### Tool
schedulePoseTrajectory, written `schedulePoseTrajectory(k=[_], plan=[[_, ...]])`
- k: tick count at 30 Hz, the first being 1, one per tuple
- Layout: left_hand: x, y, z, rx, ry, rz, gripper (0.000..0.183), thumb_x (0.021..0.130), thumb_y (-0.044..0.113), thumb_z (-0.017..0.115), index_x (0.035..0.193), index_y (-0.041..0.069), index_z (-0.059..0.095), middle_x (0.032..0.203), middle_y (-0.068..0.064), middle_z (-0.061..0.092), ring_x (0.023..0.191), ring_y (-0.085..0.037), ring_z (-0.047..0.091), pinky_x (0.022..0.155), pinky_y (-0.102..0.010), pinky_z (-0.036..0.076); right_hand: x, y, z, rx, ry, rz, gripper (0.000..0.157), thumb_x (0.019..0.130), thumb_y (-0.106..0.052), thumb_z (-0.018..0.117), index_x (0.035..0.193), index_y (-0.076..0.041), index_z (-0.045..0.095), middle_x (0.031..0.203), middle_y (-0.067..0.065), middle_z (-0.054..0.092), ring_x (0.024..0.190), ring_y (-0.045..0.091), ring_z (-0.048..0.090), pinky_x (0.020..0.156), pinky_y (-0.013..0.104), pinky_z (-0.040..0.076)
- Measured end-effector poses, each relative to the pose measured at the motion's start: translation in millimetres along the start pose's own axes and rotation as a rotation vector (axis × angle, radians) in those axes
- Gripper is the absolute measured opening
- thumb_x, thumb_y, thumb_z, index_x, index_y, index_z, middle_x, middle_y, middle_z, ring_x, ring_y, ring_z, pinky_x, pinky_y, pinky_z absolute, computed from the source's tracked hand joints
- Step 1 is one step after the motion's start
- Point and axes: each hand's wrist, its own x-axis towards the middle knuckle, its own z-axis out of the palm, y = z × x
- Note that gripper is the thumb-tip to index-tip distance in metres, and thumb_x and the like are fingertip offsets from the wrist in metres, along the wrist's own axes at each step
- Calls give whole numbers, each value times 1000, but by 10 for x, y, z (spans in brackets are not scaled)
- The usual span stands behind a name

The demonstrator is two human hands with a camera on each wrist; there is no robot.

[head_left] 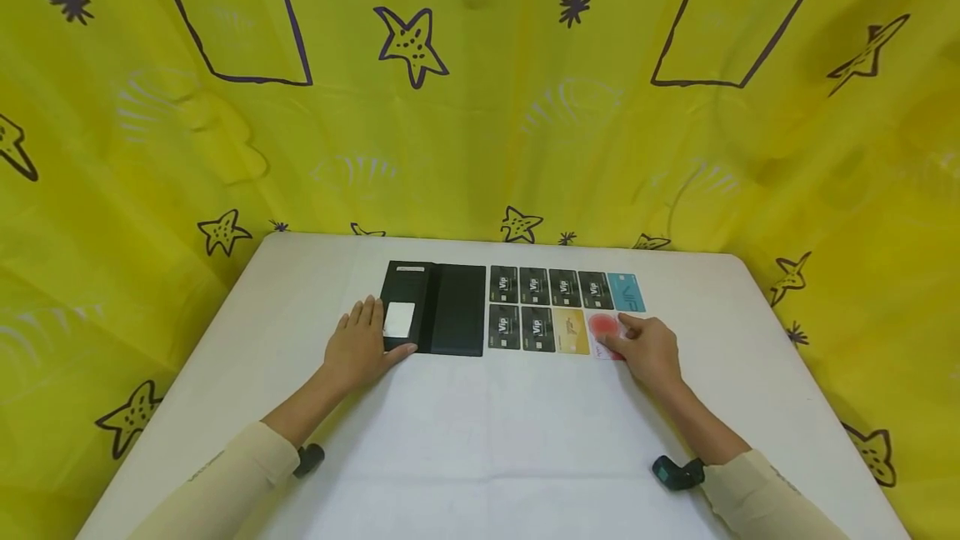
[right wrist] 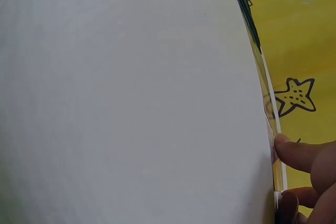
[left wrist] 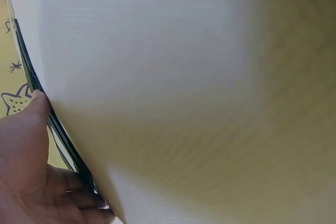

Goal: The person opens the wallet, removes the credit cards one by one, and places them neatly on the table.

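A black card wallet [head_left: 459,311] lies unfolded on the table, a white card [head_left: 399,320] showing on its left panel. My left hand [head_left: 358,344] rests at the wallet's left edge, fingers straight and thumb along the bottom edge; the left wrist view catches this hand [left wrist: 37,166] beside the dark wallet edge. At the right end of the lower card row, my right hand [head_left: 651,350] pinches a pink-and-white card with a red circle [head_left: 602,325] between thumb and curled fingers. Its thumb and fingers [right wrist: 294,153] also show at the card edge in the right wrist view.
Several black Vip cards [head_left: 534,285] form two rows right of the wallet. A blue VIP card [head_left: 626,292] ends the upper row; a gold card [head_left: 572,332] lies in the lower one. Behind the white table [head_left: 480,432] hangs a yellow patterned curtain [head_left: 480,148].
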Motion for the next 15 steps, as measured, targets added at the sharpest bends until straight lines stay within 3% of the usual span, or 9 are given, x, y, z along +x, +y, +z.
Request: schedulePoseTrajectory(k=[15], plan=[[-1,8,3,-10,5,-1,102,98,61,65,154,-19,32,160,-37,33,149,-51,33,121,-59,30,-10,-5,56,12,69,-31,55,90,-22,86,133,7,66,77,8,58,76,26,49,56,33,33]])
